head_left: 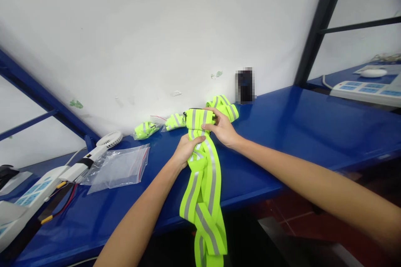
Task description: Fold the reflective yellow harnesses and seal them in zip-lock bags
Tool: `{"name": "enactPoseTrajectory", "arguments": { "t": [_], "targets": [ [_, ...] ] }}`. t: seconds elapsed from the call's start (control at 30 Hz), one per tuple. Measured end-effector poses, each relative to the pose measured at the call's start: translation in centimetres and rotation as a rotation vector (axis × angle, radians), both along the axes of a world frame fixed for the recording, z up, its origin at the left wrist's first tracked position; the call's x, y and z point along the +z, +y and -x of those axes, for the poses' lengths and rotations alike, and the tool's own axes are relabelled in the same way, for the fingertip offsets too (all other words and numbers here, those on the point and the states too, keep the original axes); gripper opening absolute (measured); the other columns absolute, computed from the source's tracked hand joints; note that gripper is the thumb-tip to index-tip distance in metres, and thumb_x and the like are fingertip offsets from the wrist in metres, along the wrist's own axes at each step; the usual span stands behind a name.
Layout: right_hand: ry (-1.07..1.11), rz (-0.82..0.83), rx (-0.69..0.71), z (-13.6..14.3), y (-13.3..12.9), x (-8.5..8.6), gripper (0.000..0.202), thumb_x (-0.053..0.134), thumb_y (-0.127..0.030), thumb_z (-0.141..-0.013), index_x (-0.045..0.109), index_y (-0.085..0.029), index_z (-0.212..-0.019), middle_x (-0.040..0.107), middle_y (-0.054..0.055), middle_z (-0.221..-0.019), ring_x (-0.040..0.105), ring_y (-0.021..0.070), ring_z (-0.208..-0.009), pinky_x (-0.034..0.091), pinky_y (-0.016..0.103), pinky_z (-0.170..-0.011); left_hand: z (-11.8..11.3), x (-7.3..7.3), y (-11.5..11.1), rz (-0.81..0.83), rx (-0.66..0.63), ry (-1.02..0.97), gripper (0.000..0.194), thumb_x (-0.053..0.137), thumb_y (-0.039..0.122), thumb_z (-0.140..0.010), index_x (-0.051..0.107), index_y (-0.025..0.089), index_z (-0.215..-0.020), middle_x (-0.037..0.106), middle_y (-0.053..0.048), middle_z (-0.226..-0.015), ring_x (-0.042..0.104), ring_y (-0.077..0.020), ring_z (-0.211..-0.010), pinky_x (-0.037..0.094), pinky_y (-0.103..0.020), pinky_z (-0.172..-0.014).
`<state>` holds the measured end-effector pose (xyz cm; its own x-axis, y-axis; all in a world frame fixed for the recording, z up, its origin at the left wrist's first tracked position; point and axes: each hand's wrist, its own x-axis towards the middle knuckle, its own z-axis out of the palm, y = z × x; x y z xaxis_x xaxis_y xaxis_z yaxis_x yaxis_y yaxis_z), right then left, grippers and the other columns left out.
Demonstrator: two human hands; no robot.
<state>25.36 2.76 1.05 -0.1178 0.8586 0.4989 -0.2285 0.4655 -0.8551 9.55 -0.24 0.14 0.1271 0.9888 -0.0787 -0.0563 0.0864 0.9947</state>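
Nearest the camera, the loose tail of a fluorescent yellow reflective strap (203,200) is seen hanging over the front edge of the blue workbench (282,133), its long axis running from the hands down toward the viewer. Higher up, the strap is gripped by the left hand (185,150), whose fingers are closed around the gathered bands just below the folded part. The folded bundle itself is held by the right hand (221,129), fingers curled over its top and thumb pressed against its near side. The two hands are set almost touching, the left slightly nearer and lower, the right just beyond it and to the right; the strap thus lies between and beneath them.

To the left on the bench, clear zip bags (120,169) are laid flat, with a white handheld fan (103,144) and a power strip (25,196) beside them. Farther back, against the white wall (156,29), a bagged strap (145,129) and further rolled straps (175,121) are seen, and a blurred dark object (244,85) stands behind the hands. Another power strip (366,89) rests at the far right.
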Motion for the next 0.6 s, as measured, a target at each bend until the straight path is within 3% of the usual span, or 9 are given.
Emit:
{"name": "enactPoseTrajectory", "arguments": {
  "t": [0.17,0.27,0.37,0.47,0.6],
  "targets": [
    [-0.087,-0.079,-0.063,0.04,-0.49,-0.02,0.052,0.068,-0.019,-0.071,0.059,-0.024,-0.122,0.064,0.004,-0.120,0.061,0.0249,-0.106,0.048,0.039,-0.096,-0.06,-0.58,0.24,-0.277,0.130,0.198,0.032,0.074,0.027,-0.072,0.067,0.016,-0.102,0.074,-0.007,-0.099,0.068,-0.0216,-0.088,0.052,-0.030,-0.077],
    [-0.101,-0.098,-0.081,0.10,-0.76,0.12,0.053,0.067,-0.020,-0.073,0.058,-0.024,-0.125,0.063,0.005,-0.123,0.061,0.0249,-0.107,0.047,0.039,-0.096,-0.19,-0.58,0.17,-0.374,0.104,0.184,0.045,0.072,0.037,-0.078,0.063,0.018,-0.117,0.069,-0.009,-0.118,0.064,-0.0254,-0.110,0.049,-0.035,-0.091],
    [-0.065,-0.060,-0.064,0.13,-0.68,0.17,0.056,0.067,-0.022,-0.074,0.056,-0.024,-0.129,0.062,0.006,-0.126,0.061,0.0250,-0.109,0.048,0.039,-0.097,-0.35,-0.43,0.16,-0.362,0.070,0.085,0.047,0.066,0.047,-0.083,0.062,0.018,-0.121,0.067,-0.010,-0.124,0.058,-0.0263,-0.121,0.046,-0.036,-0.098],
    [0.003,0.004,-0.035,0.11,-0.28,0.06,0.056,0.069,-0.022,-0.073,0.056,-0.023,-0.127,0.066,0.006,-0.118,0.062,0.0246,-0.105,0.050,0.039,-0.093,-0.39,-0.37,0.33,-0.234,0.063,-0.075,0.050,0.056,0.056,-0.087,0.065,0.017,-0.117,0.070,-0.010,-0.116,0.063,-0.0255,-0.114,0.049,-0.035,-0.096],
    [0.024,0.009,-0.033,0.03,0.20,-0.03,0.053,0.070,-0.020,-0.069,0.059,-0.022,-0.120,0.068,0.004,-0.106,0.064,0.0228,-0.096,0.052,0.038,-0.088,-0.22,-0.25,0.36,-0.055,0.034,-0.141,0.047,0.073,0.049,-0.076,0.069,0.013,-0.106,0.076,-0.009,-0.094,0.071,-0.0236,-0.083,0.055,-0.032,-0.077]
  ]
}}
